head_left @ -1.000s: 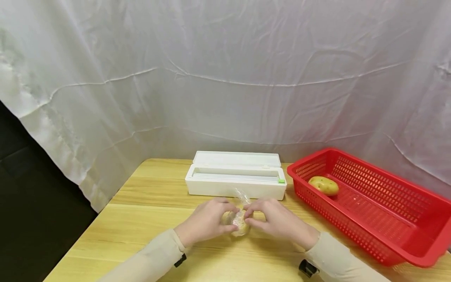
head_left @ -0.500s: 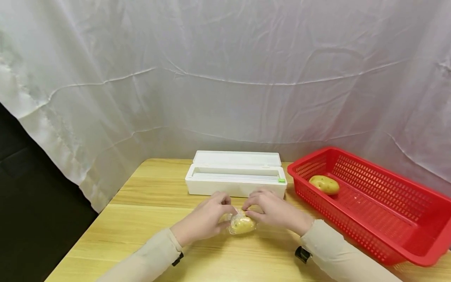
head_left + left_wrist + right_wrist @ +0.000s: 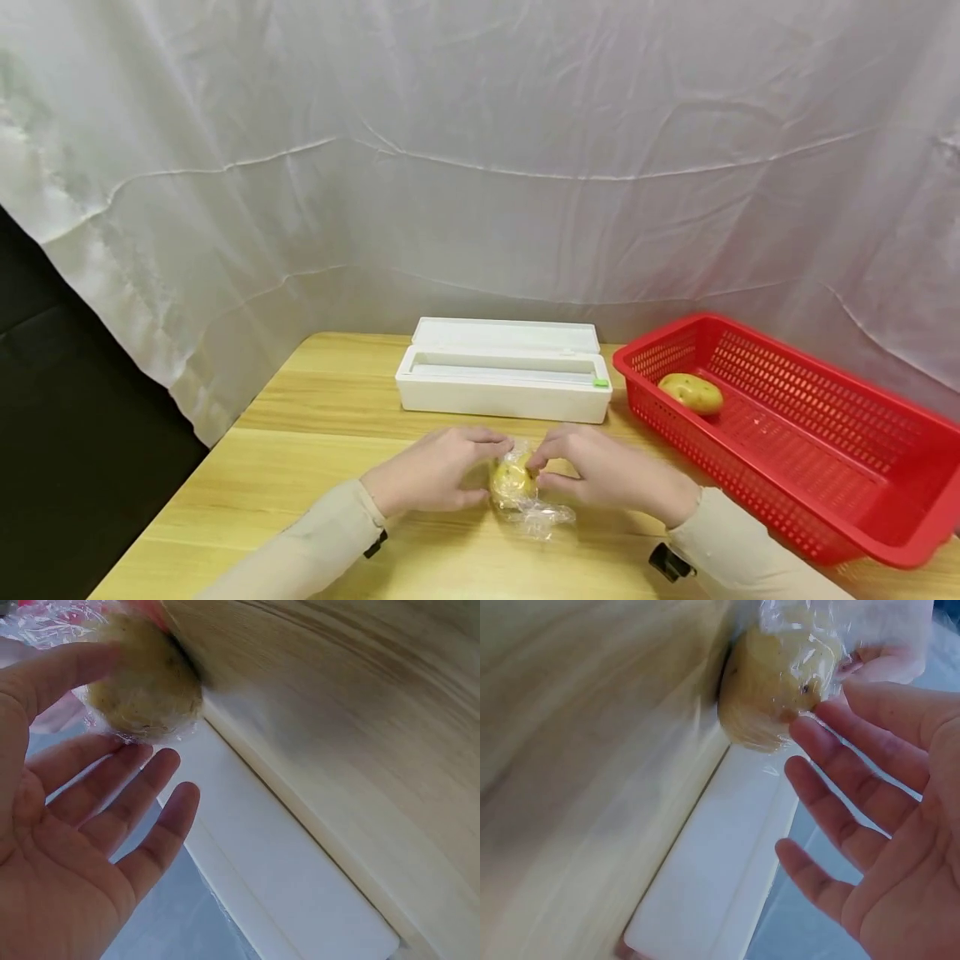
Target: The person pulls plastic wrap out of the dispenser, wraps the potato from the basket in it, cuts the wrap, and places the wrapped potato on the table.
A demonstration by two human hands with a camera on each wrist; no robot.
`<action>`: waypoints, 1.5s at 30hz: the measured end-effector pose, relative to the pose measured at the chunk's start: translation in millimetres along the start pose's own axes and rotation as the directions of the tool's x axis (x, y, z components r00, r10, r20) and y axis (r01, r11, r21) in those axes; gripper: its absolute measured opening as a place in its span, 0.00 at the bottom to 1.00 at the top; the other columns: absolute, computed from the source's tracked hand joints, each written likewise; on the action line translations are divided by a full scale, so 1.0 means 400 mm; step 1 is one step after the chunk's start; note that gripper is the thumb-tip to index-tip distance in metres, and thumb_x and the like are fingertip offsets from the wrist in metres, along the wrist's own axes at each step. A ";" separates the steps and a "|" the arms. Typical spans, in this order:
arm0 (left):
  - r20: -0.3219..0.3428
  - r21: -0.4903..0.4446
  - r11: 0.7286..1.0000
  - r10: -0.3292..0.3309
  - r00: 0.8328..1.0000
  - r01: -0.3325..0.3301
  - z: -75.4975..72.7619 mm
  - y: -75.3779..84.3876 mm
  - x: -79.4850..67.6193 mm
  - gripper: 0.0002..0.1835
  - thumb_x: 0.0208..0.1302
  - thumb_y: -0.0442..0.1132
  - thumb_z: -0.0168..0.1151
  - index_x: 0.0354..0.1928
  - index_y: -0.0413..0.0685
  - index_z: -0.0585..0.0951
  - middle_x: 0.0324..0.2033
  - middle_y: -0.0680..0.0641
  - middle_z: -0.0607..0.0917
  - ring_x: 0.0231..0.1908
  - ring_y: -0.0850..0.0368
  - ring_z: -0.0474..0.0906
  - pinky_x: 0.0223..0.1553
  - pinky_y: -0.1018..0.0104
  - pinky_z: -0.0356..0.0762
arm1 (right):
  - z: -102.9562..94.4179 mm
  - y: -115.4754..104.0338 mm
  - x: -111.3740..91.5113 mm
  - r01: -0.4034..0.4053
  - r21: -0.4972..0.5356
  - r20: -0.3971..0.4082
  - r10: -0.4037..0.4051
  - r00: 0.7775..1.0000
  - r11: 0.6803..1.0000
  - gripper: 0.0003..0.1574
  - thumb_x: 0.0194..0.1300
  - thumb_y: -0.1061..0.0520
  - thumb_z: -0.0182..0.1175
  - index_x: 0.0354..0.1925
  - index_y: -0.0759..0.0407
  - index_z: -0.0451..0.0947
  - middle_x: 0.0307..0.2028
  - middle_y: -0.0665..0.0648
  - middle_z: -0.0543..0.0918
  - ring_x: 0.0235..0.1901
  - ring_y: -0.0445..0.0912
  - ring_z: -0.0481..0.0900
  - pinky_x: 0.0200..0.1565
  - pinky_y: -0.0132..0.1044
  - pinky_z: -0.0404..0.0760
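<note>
A yellow potato (image 3: 513,480) in clear plastic wrap sits on the wooden table between my hands. A crumpled tail of plastic wrap (image 3: 542,518) spreads from its near side. My left hand (image 3: 442,471) is at the potato's left, thumb and fingers spread apart; in the left wrist view the thumb (image 3: 71,671) overlaps the potato and the fingertips lie along its edge. From the right, my right hand (image 3: 600,467) touches the potato with its fingertips. Its fingers (image 3: 829,810) look loose and spread in the right wrist view, with the thumb tip close to the wrap.
Behind the hands stands a white plastic wrap dispenser (image 3: 502,400) with its lid up and a green slider (image 3: 601,382) at its right end. A red perforated basket (image 3: 780,500) on the right holds another potato (image 3: 692,394). A pale curtain (image 3: 480,233) hangs behind the table.
The wrapped potato has been turned; the loose film tail, first at its far side, now lies on the near side. Both hands have shifted slightly and their fingers have spread.
</note>
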State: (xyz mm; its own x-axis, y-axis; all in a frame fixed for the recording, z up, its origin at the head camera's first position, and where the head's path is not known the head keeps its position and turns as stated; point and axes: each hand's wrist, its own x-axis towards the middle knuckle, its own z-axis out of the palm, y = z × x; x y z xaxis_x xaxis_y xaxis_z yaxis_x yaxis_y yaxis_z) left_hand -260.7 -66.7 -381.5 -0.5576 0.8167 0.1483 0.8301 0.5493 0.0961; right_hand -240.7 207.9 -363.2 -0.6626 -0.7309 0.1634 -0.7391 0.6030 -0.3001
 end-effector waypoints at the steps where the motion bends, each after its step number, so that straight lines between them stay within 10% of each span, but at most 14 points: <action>1: 0.017 -0.004 1.000 0.000 1.000 0.000 0.000 -0.001 0.000 0.37 0.68 0.46 0.75 0.76 0.45 0.75 0.73 0.44 0.79 0.71 0.49 0.79 0.72 0.57 0.77 | 0.003 0.000 -0.003 0.017 0.000 -0.005 -0.017 1.000 1.000 0.09 0.74 0.54 0.69 0.50 0.50 0.91 0.47 0.44 0.90 0.50 0.39 0.86 0.56 0.41 0.88; 13: -0.072 0.053 0.997 0.058 0.996 -0.054 0.007 0.007 -0.016 0.37 0.66 0.43 0.77 0.76 0.49 0.76 0.65 0.48 0.82 0.58 0.57 0.83 0.63 0.66 0.83 | 0.032 0.004 -0.007 0.113 -0.020 -0.063 -0.114 0.991 0.993 0.15 0.69 0.57 0.74 0.54 0.52 0.89 0.55 0.48 0.86 0.58 0.44 0.84 0.63 0.44 0.85; 20: -0.326 0.150 0.950 0.309 0.894 -0.274 0.000 0.062 -0.022 0.19 0.62 0.50 0.80 0.52 0.56 0.88 0.47 0.54 0.84 0.44 0.62 0.81 0.49 0.69 0.82 | 0.031 0.007 -0.007 0.105 -0.020 -0.065 -0.106 0.992 0.994 0.17 0.69 0.57 0.73 0.56 0.50 0.89 0.56 0.48 0.85 0.58 0.43 0.84 0.63 0.44 0.85; 24: -0.337 0.175 0.935 0.352 0.873 -0.310 0.015 0.087 -0.017 0.14 0.62 0.52 0.81 0.45 0.60 0.89 0.43 0.57 0.84 0.40 0.65 0.79 0.43 0.78 0.75 | 0.031 0.009 -0.010 0.091 -0.009 -0.060 -0.091 0.994 0.996 0.17 0.69 0.57 0.73 0.56 0.50 0.89 0.56 0.47 0.86 0.57 0.42 0.85 0.61 0.42 0.86; 35: -0.248 -0.146 0.948 0.243 0.938 -0.284 0.013 0.084 -0.053 0.08 0.65 0.32 0.74 0.37 0.55 0.86 0.39 0.59 0.87 0.41 0.71 0.83 0.50 0.87 0.76 | 0.031 0.014 -0.012 0.123 -0.052 -0.091 -0.128 0.988 0.991 0.18 0.68 0.59 0.73 0.56 0.55 0.89 0.58 0.52 0.88 0.59 0.47 0.87 0.62 0.45 0.86; 45: -0.273 -0.243 0.930 0.207 0.939 -0.275 0.017 0.073 -0.068 0.05 0.71 0.36 0.72 0.42 0.54 0.85 0.40 0.58 0.90 0.43 0.74 0.84 0.49 0.83 0.81 | 0.032 -0.009 -0.035 0.079 -0.018 -0.050 -0.080 0.996 0.997 0.21 0.62 0.47 0.79 0.48 0.44 0.80 0.66 0.54 0.84 0.64 0.50 0.84 0.65 0.48 0.85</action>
State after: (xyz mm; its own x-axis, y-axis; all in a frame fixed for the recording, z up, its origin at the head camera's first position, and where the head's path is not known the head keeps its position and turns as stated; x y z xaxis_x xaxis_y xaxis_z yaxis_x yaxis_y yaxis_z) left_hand -221.4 -71.9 -389.6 -0.3516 0.8324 0.4283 0.9263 0.2432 0.2877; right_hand -227.3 211.7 -376.6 -0.6066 -0.7598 0.2339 -0.7913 0.5490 -0.2690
